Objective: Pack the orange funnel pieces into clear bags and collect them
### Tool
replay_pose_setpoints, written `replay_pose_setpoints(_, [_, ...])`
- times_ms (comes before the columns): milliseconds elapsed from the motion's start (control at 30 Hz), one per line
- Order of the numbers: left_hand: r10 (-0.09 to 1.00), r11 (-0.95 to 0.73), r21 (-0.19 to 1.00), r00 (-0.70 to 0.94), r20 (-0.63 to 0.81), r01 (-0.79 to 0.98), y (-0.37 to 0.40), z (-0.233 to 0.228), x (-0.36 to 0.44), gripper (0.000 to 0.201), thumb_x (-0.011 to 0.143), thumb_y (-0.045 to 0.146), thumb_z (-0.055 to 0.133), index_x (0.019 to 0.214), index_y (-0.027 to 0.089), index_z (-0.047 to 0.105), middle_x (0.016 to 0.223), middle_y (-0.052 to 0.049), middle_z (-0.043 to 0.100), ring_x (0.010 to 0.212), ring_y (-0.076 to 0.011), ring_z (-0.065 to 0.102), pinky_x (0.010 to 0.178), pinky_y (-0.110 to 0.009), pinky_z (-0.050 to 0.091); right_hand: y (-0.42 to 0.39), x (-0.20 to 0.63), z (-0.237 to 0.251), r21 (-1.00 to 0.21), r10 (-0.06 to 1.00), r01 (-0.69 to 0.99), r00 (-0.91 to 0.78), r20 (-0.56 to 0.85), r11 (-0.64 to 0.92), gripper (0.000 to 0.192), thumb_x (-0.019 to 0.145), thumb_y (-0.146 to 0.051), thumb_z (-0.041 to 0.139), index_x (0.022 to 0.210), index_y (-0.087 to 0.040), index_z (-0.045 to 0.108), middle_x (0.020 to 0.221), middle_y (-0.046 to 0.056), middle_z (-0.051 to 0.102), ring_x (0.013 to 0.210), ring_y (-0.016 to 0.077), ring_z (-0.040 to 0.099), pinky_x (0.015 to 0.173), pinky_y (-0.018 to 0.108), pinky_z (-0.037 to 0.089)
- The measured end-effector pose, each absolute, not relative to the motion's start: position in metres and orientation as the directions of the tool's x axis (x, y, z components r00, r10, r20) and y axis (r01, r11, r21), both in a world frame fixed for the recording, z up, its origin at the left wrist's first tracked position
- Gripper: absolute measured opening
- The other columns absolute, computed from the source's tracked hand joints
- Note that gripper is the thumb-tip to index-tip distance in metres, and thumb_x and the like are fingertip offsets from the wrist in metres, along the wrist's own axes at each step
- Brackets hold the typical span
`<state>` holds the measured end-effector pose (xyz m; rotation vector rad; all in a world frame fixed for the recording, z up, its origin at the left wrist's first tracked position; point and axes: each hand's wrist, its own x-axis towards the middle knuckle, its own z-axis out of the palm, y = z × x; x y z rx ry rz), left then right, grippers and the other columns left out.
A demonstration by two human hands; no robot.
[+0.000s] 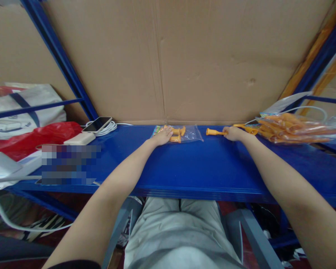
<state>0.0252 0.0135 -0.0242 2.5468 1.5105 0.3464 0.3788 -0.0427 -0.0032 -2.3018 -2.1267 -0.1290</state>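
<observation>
Hands work on blue metal shelf (184, 168): left hand (162, 135) presses flat on small clear plastic bag (192, 133); right hand (233, 133) pinches orange plastic peg (214, 132) beside it, best slid in straight.

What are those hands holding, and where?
Right hand grips one end of an orange plastic piece. Left hand rests on a small clear bag; grip unclear.

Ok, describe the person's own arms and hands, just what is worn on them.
Both forearms are bare all the way to the left hand and the right hand. No gloves, watch, rings or wristbands show. At the bottom edge, a strip of dark fabric by the left upper arm may be a short sleeve. No cables or markings.
</observation>
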Motion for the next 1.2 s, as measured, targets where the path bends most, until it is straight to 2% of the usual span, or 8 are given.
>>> replay_pose_setpoints(67, [0.876,-0.481,0.248,0.468,0.114,0.841,0.013,-0.024,0.025,0.067,0.097,0.035,0.019,0.154,0.003,0.035,0.164,-0.011,0.026,0.154,-0.0189,0.017,0.125,-0.031,0.009,-0.045,0.376,0.0,0.054,0.995,0.996,0.064,0.073,-0.068,0.038,0.085,-0.013,0.049,0.117,-0.016,0.07,0.094,0.012,0.075,0.087,0.0245,0.07,0.078,0.03,0.051])
replay_pose_setpoints(267, [0.869,-0.494,0.241,0.481,0.114,0.836,0.015,-0.025,0.025,0.068,0.097,0.035,0.018,0.154,0.001,0.033,0.164,-0.012,0.025,0.154,-0.019,0.018,0.125,-0.031,0.008,-0.047,0.368,0.008,0.013,0.97,1.0,-0.006,0.241,0.003,0.037,0.087,-0.017,0.051,0.12,-0.016,0.068,0.109,0.012,0.073,0.101,0.0247,0.068,0.086,0.03,0.05])
replay_pose_setpoints(433, [0.863,-0.506,0.241,0.491,0.122,0.828,0.019,-0.028,0.024,0.067,0.097,0.039,0.019,0.153,0.008,0.037,0.163,-0.01,0.028,0.154,-0.0193,0.019,0.126,-0.033,0.009,-0.059,0.343,0.015,0.039,0.963,0.998,-0.052,0.263,0.043,0.034,0.089,-0.022,0.051,0.116,-0.019,0.07,0.115,0.014,0.07,0.103,0.0256,0.068,0.09,0.032,0.05])
replay_pose_setpoints(533, [0.853,-0.522,0.245,0.507,0.126,0.817,0.018,-0.029,0.025,0.067,0.097,0.04,0.02,0.153,0.008,0.036,0.163,-0.011,0.028,0.154,-0.02,0.019,0.126,-0.033,0.009,-0.064,0.328,0.014,0.057,0.957,0.995,-0.098,0.275,0.085,0.034,0.089,-0.021,0.05,0.116,-0.02,0.071,0.118,0.014,0.07,0.106,0.0267,0.067,0.092,0.033,0.05])
replay_pose_setpoints(700, [0.847,-0.531,0.278,0.5,0.181,0.8,0.017,-0.03,0.03,0.067,0.098,0.044,0.021,0.156,0.011,0.031,0.165,-0.01,0.024,0.154,-0.0208,0.015,0.126,-0.037,0.011,-0.064,0.314,0.01,-0.022,0.953,0.983,-0.172,0.249,0.183,0.03,0.085,-0.02,0.054,0.108,-0.023,0.073,0.105,0.007,0.076,0.101,0.0237,0.069,0.087,0.03,0.05])
replay_pose_setpoints(900, [0.931,-0.357,0.416,0.282,0.232,0.836,0.016,-0.027,0.032,0.068,0.101,0.045,0.018,0.158,0.007,0.022,0.165,-0.015,0.02,0.155,-0.022,0.014,0.125,-0.038,0.013,-0.064,0.307,0.01,-0.162,0.96,0.972,-0.127,0.25,0.17,0.027,0.083,-0.025,0.059,0.105,-0.022,0.075,0.082,0.005,0.075,0.082,0.0215,0.07,0.075,0.028,0.05])
replay_pose_setpoints(1033, [0.935,-0.351,0.483,0.268,0.233,0.802,0.019,-0.029,0.03,0.066,0.102,0.044,0.014,0.157,0.008,0.024,0.164,-0.014,0.025,0.154,-0.0192,0.019,0.124,-0.034,0.017,-0.062,0.304,0.006,-0.245,0.955,0.95,-0.126,0.268,0.194,0.023,0.082,-0.025,0.06,0.099,-0.022,0.075,0.079,0.003,0.074,0.079,0.0192,0.069,0.073,0.026,0.049])
replay_pose_setpoints(1200, [0.92,-0.389,0.503,0.305,0.245,0.772,0.019,-0.031,0.033,0.067,0.101,0.047,0.014,0.158,0.014,0.025,0.164,-0.009,0.028,0.154,-0.0194,0.019,0.125,-0.036,0.016,-0.058,0.304,0.0,-0.366,0.955,0.9,-0.144,0.261,0.236,0.021,0.08,-0.025,0.061,0.097,-0.021,0.074,0.067,-0.002,0.07,0.067,0.0152,0.066,0.066,0.023,0.047])
